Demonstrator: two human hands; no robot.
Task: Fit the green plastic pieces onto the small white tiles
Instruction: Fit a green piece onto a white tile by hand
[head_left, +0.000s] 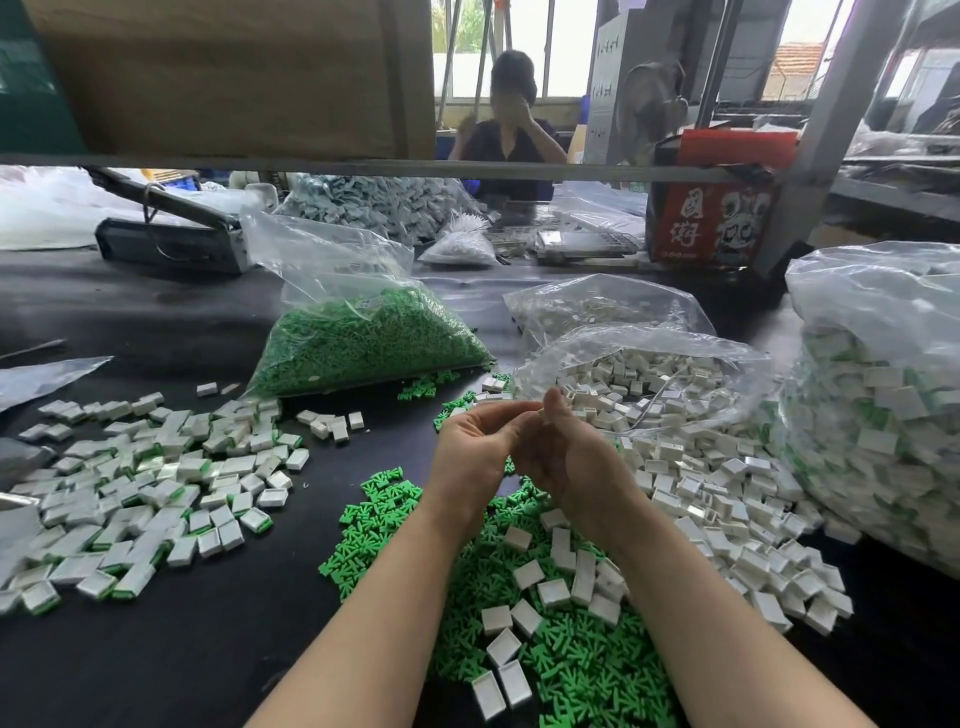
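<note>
My left hand (475, 447) and my right hand (563, 452) meet above the black table, fingers curled toward each other around a small white tile (540, 414) that is mostly hidden between them. Whether a green piece is in the grip cannot be seen. Below my wrists lies a heap of loose green plastic pieces (571, 660) with several white tiles (553, 592) on top. A spread of empty white tiles (727, 499) lies at the right. Fitted tiles with green edges (156, 493) are scattered at the left.
A clear bag of green pieces (363, 343) stands ahead, an open bag of white tiles (644, 379) beside it, and a large bag of fitted tiles (883, 415) at the right. A red box (711, 228) and another person (511, 124) are beyond the table.
</note>
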